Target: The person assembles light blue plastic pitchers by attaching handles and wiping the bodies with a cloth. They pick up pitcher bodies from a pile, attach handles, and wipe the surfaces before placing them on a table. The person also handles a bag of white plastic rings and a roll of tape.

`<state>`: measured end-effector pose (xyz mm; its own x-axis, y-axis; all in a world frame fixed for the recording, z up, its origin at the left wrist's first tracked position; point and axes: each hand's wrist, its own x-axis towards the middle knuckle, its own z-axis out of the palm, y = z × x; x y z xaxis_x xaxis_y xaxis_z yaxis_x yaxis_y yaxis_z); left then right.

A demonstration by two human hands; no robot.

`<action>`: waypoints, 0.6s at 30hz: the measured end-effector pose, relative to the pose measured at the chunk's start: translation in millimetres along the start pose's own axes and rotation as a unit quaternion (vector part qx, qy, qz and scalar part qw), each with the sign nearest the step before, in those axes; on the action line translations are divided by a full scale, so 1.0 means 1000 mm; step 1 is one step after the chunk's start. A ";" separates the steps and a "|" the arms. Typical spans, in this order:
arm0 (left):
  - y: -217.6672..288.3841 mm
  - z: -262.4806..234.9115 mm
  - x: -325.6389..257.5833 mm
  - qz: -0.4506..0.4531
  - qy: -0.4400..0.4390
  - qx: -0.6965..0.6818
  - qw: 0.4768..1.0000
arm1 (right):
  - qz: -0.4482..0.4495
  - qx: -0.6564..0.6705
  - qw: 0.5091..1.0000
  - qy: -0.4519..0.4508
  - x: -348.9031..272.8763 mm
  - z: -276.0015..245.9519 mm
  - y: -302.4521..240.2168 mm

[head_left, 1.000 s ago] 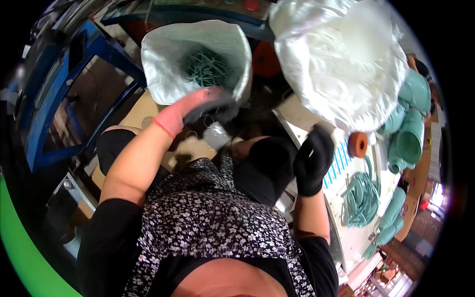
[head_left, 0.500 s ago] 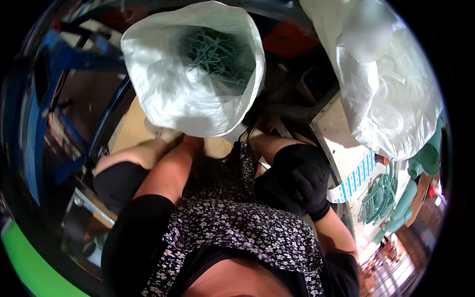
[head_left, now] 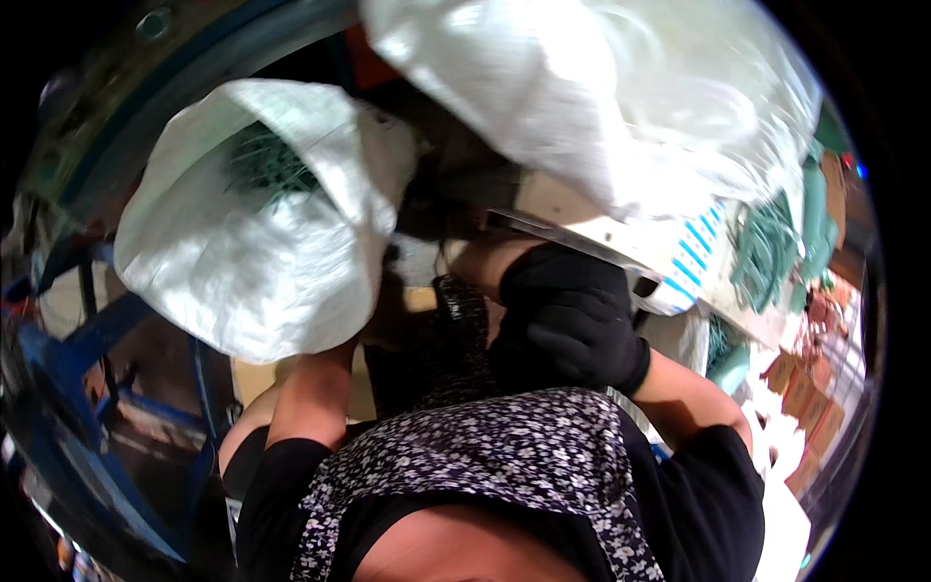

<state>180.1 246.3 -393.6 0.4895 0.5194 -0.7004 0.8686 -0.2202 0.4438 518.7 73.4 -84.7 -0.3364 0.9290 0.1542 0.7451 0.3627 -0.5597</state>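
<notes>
Second bulky translucent white plastic sack (head_left: 621, 107) at 1 o'clock; teal-green looped cords (head_left: 771, 252) on worktop at 3 o'clock; blue metal frame (head_left: 116, 320) at 8 o'clock.

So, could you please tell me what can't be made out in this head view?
- Left hand: hidden behind the white sack, so its grip cannot be told.
- Right hand: black-gloved and closed, but what it holds is hidden underneath.
- Green pieces in the sack: too small and shadowed to identify.
- Second bag: cut off by the top edge.

Black short sleeves, a black-and-white floral apron front, and a black glove on the right grip (head_left: 572, 325).
</notes>
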 end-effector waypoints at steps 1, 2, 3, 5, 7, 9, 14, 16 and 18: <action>-0.006 -0.003 -0.002 0.003 0.007 0.003 1.000 | 0.001 0.003 1.000 -0.003 -0.002 0.003 -0.002; -0.007 -0.007 0.010 0.024 -0.008 0.018 1.000 | 0.032 0.017 0.999 0.023 -0.010 0.012 -0.010; -0.009 -0.003 0.012 0.020 0.009 0.002 1.000 | 0.021 0.026 0.999 0.030 -0.007 0.014 0.000; -0.001 -0.001 0.045 0.055 -0.014 -0.001 0.998 | 0.033 0.023 0.999 0.025 -0.001 0.002 0.000; 0.013 0.016 0.064 0.044 -0.007 -0.035 0.998 | -0.001 0.013 1.000 -0.017 0.008 -0.014 0.017; 0.036 0.020 0.086 0.058 -0.003 -0.034 0.998 | -0.002 0.001 1.000 -0.005 0.004 -0.016 0.033; 0.007 0.014 0.090 0.050 -0.025 -0.008 0.998 | 0.006 0.044 0.998 0.046 0.023 0.017 0.020; 0.008 0.014 0.097 0.052 -0.026 -0.009 0.998 | 0.003 0.026 0.998 0.050 0.023 0.023 0.029; 0.008 0.013 0.099 0.053 -0.027 -0.013 0.998 | -0.003 0.014 0.998 0.053 0.025 0.022 0.034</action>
<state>236.9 285.5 -466.3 0.5831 0.4489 -0.6771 0.8094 -0.2496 0.5316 522.7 107.1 -117.8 -0.2772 0.9299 0.2417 0.7260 0.3675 -0.5813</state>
